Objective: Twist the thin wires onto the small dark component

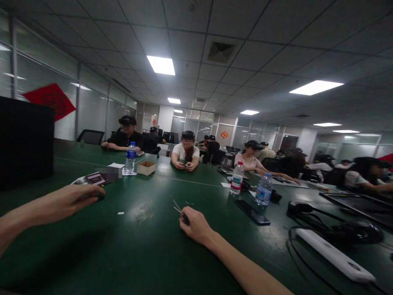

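Note:
My left hand (75,199) lies on the green table (144,246) with its fingers curled over a small dark object (98,197) that I cannot name. Just beyond it rests a flat device with a dark screen (97,179). My right hand (195,223) is closed round a thin pair of metal tweezers (177,207), whose tips point away to the upper left, just above the table top. A tiny white scrap (120,213) sits between the two hands.
A water bottle (130,157) and a small cardboard box (146,167) stand further back. Two more bottles (237,178) (263,189), a black phone (252,212), cables and a white power strip (333,255) lie to the right. Several people sit across the table. A black panel (26,141) stands left.

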Motion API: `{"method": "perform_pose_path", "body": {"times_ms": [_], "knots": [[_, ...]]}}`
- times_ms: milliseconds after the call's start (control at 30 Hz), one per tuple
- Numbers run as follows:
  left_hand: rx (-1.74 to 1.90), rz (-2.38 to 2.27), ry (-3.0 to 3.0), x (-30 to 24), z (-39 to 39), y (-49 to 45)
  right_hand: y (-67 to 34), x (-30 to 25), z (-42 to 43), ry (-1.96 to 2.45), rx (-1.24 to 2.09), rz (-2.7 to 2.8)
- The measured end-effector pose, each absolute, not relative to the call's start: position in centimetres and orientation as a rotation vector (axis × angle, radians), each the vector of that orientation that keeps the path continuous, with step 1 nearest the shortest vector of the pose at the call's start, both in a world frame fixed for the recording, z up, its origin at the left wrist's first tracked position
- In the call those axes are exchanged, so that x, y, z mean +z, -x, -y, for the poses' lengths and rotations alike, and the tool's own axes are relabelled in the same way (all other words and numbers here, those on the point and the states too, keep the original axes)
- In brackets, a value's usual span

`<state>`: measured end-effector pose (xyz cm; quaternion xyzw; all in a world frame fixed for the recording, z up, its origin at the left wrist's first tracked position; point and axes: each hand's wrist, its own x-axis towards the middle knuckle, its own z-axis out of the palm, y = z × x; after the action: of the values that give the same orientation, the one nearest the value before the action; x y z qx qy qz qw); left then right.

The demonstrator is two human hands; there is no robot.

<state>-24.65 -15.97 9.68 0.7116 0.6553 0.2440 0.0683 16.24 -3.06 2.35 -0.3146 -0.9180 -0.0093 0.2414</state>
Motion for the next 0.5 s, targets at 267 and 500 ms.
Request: {"method": "perform_pose_path", "body": {"times_ms": [267,500], "knots": [[0.795,-1.272,-2.188,9.5,3.9,11.8,-16.0,1.9,2.9,1.006,-0.092,2.319],[0.725,-0.937,-2.231,5.7,-3.3,2.2,-17.1,1.9,1.6,1.197,-0.182,2.176]]}}
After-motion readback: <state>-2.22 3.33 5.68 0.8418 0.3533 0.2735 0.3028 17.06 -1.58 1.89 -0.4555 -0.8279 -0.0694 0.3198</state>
